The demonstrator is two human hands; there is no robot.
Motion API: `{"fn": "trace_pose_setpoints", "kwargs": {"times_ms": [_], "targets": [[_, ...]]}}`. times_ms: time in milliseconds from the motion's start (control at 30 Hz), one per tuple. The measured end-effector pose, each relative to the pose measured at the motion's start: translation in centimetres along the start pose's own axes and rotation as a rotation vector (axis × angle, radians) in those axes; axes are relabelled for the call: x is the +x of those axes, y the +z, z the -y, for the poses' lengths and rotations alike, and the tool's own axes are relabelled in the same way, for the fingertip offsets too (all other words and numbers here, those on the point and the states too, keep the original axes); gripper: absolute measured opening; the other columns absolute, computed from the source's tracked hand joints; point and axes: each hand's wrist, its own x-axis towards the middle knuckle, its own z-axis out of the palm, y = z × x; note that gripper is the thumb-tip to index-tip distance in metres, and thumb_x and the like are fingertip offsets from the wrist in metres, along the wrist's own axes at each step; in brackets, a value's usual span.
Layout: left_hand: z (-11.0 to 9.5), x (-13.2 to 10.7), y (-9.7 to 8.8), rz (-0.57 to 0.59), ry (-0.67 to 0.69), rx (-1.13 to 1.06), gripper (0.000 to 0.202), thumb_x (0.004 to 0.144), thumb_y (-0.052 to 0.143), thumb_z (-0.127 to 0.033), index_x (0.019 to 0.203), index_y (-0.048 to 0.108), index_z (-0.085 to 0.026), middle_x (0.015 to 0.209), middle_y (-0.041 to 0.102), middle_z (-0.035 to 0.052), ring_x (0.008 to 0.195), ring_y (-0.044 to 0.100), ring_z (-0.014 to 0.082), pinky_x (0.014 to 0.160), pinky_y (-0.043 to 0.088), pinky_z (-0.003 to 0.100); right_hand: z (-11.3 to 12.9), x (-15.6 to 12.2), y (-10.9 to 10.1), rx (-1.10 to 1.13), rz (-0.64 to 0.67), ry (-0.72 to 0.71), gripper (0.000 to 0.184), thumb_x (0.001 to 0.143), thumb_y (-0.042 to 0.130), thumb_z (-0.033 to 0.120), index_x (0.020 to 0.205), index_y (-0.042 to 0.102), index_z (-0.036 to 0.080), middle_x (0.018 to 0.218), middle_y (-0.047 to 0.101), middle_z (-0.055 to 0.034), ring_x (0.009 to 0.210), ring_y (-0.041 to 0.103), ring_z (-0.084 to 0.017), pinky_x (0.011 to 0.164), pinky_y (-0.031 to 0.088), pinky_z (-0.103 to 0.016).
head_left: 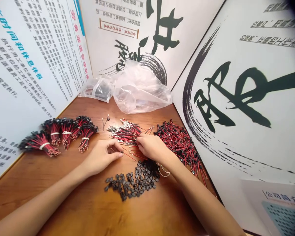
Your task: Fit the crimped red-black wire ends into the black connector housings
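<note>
Our left grip (pixel 101 158) curls closed; we cannot tell on what. Our right grip (pixel 149 147) pinches into the red wires (pixel 127 133) on the bench (pixel 64 203). They are light and bendy, so we hold them near the ends.

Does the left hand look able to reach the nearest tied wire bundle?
Probably yes: the left hand sits just right of the tied red-wire bundle, with no object visibly between them; the right hand is farther away.
</note>
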Motion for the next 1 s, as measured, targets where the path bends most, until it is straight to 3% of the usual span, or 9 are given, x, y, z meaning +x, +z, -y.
{"fn": "trace_pose_setpoints", "kwargs": {"times_ms": [200,367,633,800,1000], "targets": [[0.1,-0.1,-0.2,-0.014,0.0,0.008,0.013,0.072,0.068,-0.028,0.076,0.065,-0.016,0.079,0.069,0.0048,0.073,0.062,0.0193,0.07,0.048,0.032,-0.5,1.9,-1.1,-0.022,0.098,-0.108,0.013,0.082,0.053,0.012,0.081,0.065,0.016,0.086,0.069,-0.0085,0.077,0.06,-0.019,0.061,0.034,-0.027],[0.1,-0.1,-0.2,-0.046,0.005,-0.001,0.01,0.072,0.067,-0.025,0.075,0.064,-0.016,0.075,0.068,0.0036,0.071,0.061,0.0184,0.068,0.048,0.031,-1.4,1.8,-1.4,0.031,0.064,-0.161,0.006,0.077,0.058,0.013,0.073,0.06,0.018,0.079,0.066,-0.0029,0.071,0.056,-0.015,0.058,0.03,-0.026],[0.1,0.0,0.1,-0.062,-0.053,-0.142,0.013,0.07,0.07,-0.024,0.077,0.063,-0.015,0.069,0.065,0.0016,0.062,0.059,0.0154,0.062,0.047,0.029,-2.1,1.0,-1.4,0.463,-0.083,-0.255,0.015,0.077,0.051,0.002,0.077,0.056,0.016,0.072,0.06,0.0017,0.065,0.051,-0.01,0.062,0.034,-0.023],[0.2,0.1,0.1,-0.049,-0.058,-0.092,0.013,0.071,0.07,-0.025,0.078,0.063,-0.015,0.07,0.065,0.0016,0.064,0.06,0.0158,0.063,0.047,0.029,-2.4,1.0,-0.9,0.347,-0.062,-0.27,0.012,0.078,0.057,0.005,0.078,0.061,0.017,0.08,0.064,-0.0006,0.074,0.053,-0.013,0.065,0.034,-0.024],[0.3,0.1,0.1,-0.02,-0.05,-0.046,0.013,0.073,0.069,-0.026,0.077,0.064,-0.015,0.074,0.066,0.0021,0.068,0.061,0.0164,0.065,0.048,0.029,-1.8,1.2,0.3,0.207,-0.021,-0.234,0.008,0.08,0.058,0.01,0.076,0.06,0.017,0.083,0.066,-0.0023,0.072,0.054,-0.013,0.058,0.027,-0.026]]}}
